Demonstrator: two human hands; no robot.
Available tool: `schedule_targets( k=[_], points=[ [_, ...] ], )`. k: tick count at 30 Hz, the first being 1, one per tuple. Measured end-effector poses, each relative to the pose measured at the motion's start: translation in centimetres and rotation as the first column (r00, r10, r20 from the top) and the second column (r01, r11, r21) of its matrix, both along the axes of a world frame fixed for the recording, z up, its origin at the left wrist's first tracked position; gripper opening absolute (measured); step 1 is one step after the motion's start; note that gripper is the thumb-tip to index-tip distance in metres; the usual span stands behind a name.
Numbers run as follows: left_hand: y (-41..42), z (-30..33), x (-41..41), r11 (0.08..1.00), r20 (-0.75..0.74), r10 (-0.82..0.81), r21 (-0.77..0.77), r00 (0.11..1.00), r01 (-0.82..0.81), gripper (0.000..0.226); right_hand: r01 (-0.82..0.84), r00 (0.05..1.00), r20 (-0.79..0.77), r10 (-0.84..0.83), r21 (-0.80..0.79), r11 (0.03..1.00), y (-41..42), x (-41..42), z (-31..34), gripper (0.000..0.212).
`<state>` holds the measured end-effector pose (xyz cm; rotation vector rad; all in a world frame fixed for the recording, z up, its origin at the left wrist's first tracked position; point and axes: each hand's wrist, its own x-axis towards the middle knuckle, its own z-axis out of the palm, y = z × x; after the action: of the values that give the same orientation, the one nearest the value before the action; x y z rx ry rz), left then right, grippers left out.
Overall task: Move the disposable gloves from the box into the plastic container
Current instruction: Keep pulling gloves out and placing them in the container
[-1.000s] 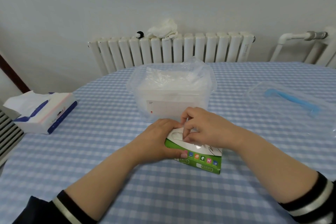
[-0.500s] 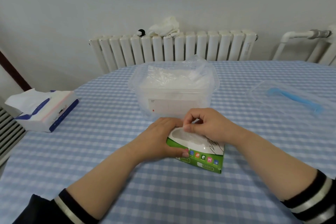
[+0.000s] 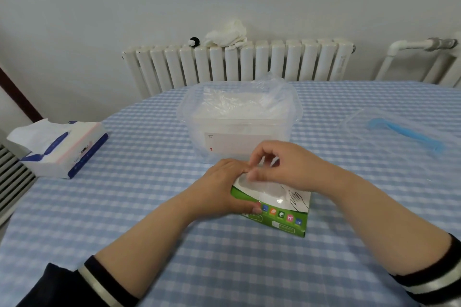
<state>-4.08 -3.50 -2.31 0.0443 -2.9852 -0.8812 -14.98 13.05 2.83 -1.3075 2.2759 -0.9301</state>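
Checked cloth table (image 3: 174, 269): left hand (image 3: 219, 187) grips glossy cardboard box (image 3: 277, 209); right hand (image 3: 287, 167) fingers pinch its opening.

Green-and-white box (image 3: 277, 212) on blue-checked tablecloth (image 3: 224, 269).

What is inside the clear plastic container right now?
The container holds a pile of thin clear gloves, some sticking up above its rim. Its bottom is covered by the pile and cannot be seen.

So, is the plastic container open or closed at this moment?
Open. The plastic container has no lid on; its clear lid with the blue handle lies apart on the table, to the right.
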Motion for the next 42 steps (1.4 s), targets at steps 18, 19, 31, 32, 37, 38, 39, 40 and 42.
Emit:
schedule_targets(
  k=[18,19,31,32,37,38,39,40,42],
  points=[
    [0.5,0.9,0.4,1.000,0.051,0.006,-0.007,0.999,-0.006,0.075,0.504,0.667,0.729,0.151,-0.591,0.629,-0.4,0.8,1.5,0.010],
    [0.5,0.9,0.4,1.000,0.047,0.003,-0.006,0.999,-0.002,0.076,0.516,0.667,0.726,0.168,-0.613,0.598,-0.2,0.7,2.0,0.011],
    [0.0,2.1,0.5,0.970,-0.188,0.128,0.228,0.974,-0.084,0.048,0.623,0.734,0.659,0.163,-0.749,0.225,2.5,0.5,6.5,0.023],
    [-0.1,2.7,0.5,0.935,-0.340,0.212,0.342,0.916,-0.090,0.042,0.600,0.769,0.628,0.116,-0.773,0.203,2.7,0.5,6.6,0.022],
    [1.2,8.8,-0.5,0.654,-0.378,0.177,0.735,0.909,0.179,0.098,0.219,0.959,0.126,-0.256,-0.899,0.379,2.6,1.9,5.8,0.019],
    [1.6,10.2,-0.6,0.596,-0.341,0.132,0.778,0.931,0.200,0.102,0.086,0.954,-0.059,-0.295,-0.886,0.455,2.4,2.0,5.3,0.020],
    [1.9,11.3,-0.8,0.558,-0.316,0.085,0.801,0.945,0.218,0.100,-0.057,0.908,-0.263,-0.325,-0.849,0.526,2.3,1.8,4.8,0.020],
    [2.1,12.3,-1.1,0.555,-0.303,0.049,0.800,0.952,0.226,0.089,-0.180,0.823,-0.448,-0.348,-0.788,0.588,2.1,1.6,4.4,0.018],
    [2.7,13.7,-1.6,0.640,-0.298,0.050,0.742,0.953,0.198,0.051,-0.312,0.622,-0.671,-0.403,-0.685,0.659,1.8,1.0,3.8,0.016]
  ],
)
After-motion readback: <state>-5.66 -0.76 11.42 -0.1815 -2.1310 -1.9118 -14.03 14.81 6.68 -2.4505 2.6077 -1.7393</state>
